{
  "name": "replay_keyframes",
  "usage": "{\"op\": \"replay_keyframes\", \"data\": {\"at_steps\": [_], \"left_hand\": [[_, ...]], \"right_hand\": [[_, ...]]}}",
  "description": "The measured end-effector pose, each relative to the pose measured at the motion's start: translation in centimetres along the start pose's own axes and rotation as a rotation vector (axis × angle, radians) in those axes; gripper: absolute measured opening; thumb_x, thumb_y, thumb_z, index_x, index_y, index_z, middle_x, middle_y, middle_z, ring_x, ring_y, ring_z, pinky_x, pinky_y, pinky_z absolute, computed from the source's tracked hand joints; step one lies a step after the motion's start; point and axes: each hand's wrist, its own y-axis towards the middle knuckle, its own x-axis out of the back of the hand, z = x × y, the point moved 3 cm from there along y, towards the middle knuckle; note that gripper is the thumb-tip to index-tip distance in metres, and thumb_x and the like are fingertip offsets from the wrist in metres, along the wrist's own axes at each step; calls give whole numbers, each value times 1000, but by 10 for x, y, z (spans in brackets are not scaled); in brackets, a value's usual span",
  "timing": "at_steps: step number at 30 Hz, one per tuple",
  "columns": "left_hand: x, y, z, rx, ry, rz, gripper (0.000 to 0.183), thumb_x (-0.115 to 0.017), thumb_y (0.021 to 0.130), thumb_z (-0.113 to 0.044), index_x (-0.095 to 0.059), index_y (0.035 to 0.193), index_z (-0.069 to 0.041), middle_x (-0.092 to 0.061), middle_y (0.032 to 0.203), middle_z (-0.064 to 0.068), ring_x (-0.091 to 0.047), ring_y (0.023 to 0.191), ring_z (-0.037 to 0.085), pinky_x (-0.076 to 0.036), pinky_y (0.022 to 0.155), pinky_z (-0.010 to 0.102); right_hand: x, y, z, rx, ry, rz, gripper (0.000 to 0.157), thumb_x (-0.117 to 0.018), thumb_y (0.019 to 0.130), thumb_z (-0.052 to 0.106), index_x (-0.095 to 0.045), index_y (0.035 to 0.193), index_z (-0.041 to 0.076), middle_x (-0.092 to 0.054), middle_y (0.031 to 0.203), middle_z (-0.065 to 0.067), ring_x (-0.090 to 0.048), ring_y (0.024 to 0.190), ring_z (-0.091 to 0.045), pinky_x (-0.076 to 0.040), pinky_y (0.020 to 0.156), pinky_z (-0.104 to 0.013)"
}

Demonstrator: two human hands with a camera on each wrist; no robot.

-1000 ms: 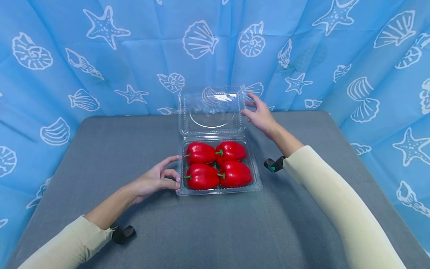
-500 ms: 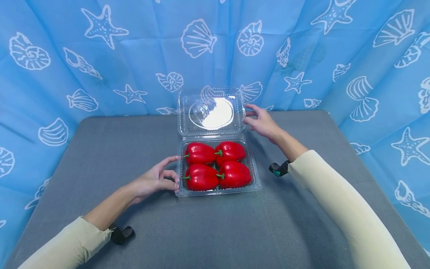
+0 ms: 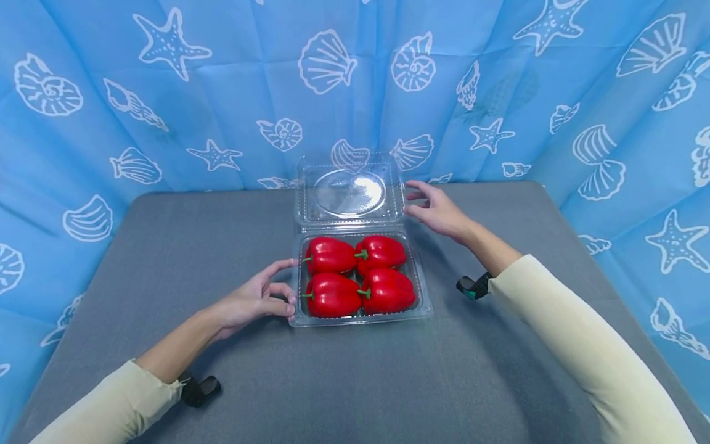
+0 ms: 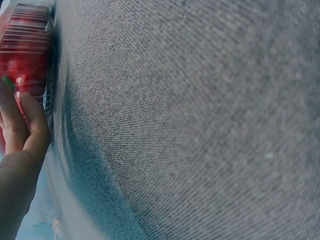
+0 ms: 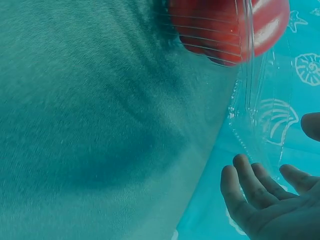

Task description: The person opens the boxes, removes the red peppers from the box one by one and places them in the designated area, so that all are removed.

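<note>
In the head view, several red bell peppers (image 3: 333,295) with green stems lie in the base of a clear plastic clamshell container (image 3: 363,319). Its hinged lid (image 3: 350,191) leans back, raised at the rear of the base. My left hand (image 3: 252,302) rests its fingertips and thumb against the left side of the base, fingers loosely bent. Beside the lid's right edge is my right hand (image 3: 440,213), fingers spread and relaxed. The right wrist view shows those fingers (image 5: 242,172) close to the clear lid; whether they touch it I cannot tell.
A grey cloth-covered table (image 3: 355,382) carries the container. Behind it and at both sides hangs a blue curtain (image 3: 233,80) with white shells and starfish. Black straps sit at both wrists, the right one (image 3: 473,287) showing below the sleeve.
The lid has tipped farther back and lower. My right hand has come down and slightly right alongside it, while my left hand has stayed at the base.
</note>
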Motion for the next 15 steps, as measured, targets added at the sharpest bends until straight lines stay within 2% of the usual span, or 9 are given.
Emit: {"op": "replay_keyframes", "data": {"at_steps": [5,9,15], "left_hand": [[-1,0,-1,5,1,-8,82,-64,92,-2,-16,156,-18,-64,97,5,-67,90,23,-50,96,40],[-1,-1,-1,10,2,-18,83,-65,91,-3,-16,156,-18,-64,97,6,-67,90,23,-50,96,40],[-1,-1,-1,7,-5,-7,85,-67,90,-3,-15,156,-18,-64,97,5,-67,90,23,-50,95,40]], "right_hand": [[3,-9,3,73,-31,-6,65,-59,95,9,-30,153,1,-44,144,-29,-47,131,-46,-42,104,-57],[3,-19,8,135,-55,8,70,-66,92,11,-32,152,1,-45,143,-28,-49,129,-44,-44,102,-56],[-5,-37,16,229,-31,83,79,-78,84,15,-36,152,8,-49,143,-20,-54,124,-41,-52,93,-53]]}}
